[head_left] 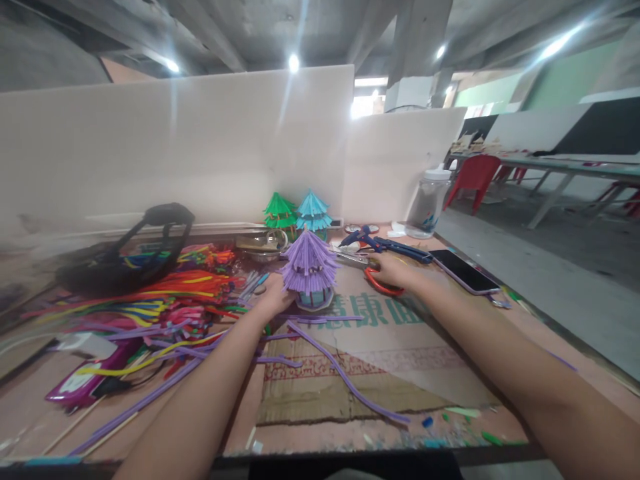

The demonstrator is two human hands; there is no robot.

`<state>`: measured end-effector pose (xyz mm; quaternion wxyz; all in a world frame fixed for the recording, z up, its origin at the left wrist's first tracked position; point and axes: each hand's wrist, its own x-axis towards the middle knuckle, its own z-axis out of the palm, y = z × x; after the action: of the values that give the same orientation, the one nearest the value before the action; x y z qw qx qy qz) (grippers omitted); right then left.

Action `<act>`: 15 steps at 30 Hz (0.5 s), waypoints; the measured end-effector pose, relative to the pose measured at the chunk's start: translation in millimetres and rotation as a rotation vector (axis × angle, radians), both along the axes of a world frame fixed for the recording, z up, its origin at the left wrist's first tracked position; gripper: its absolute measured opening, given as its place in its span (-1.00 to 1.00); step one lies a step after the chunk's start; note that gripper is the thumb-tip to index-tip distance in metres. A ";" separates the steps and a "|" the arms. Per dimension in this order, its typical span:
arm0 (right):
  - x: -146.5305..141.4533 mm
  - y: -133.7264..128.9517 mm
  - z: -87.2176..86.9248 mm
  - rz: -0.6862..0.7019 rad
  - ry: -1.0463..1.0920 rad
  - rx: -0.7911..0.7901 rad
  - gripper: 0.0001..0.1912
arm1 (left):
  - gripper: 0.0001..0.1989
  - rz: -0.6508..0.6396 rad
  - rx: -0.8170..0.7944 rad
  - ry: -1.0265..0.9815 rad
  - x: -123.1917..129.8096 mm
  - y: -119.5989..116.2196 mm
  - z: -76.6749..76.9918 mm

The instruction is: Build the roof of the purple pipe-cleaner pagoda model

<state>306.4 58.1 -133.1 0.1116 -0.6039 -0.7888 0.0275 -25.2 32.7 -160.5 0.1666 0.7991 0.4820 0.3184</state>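
Note:
A small purple model pagoda (310, 267), with tiered strip roofs and a pale blue base, stands upright on a cardboard sheet (395, 360). My left hand (277, 297) is at its lower left side and grips it there, the fingertips partly hidden behind it. To the right, my right hand (393, 270) is closed on the handles of orange-handled scissors (384, 285), whose blades point left towards the pagoda. Purple strips (350, 380) lie on the cardboard in front of the model. Behind it stand a green model pagoda (280, 215) and a light blue one (314, 212).
A blue glue gun (364, 235), a phone (465, 271) and a clear bottle (429, 203) lie or stand at the right. Bundles of coloured strips (185, 287), a black object (115, 267) and a magenta device (95, 377) crowd the left. White panels (175, 153) close off the back.

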 end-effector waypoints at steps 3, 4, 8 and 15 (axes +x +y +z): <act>1.4 1.6 2.0 0.016 -0.023 -0.010 -0.40 | -0.78 0.015 -0.006 0.015 0.9 -1.6 2.9; 0.9 0.6 3.3 0.018 -0.033 -0.011 -0.39 | -0.77 0.001 -0.013 0.019 -0.5 -3.8 6.0; -3.4 -7.9 11.0 0.019 -0.085 -0.027 -0.45 | -0.66 -0.168 -0.050 0.007 -13.8 -18.7 28.3; -1.7 -10.7 25.5 0.091 -0.078 -0.034 -0.57 | -0.48 -0.143 -0.158 0.045 -19.5 -38.1 44.4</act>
<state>304.7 47.4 -107.6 0.0691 -0.5697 -0.8186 0.0225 -44.6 -5.4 -116.1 0.2406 0.8226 0.4512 0.2487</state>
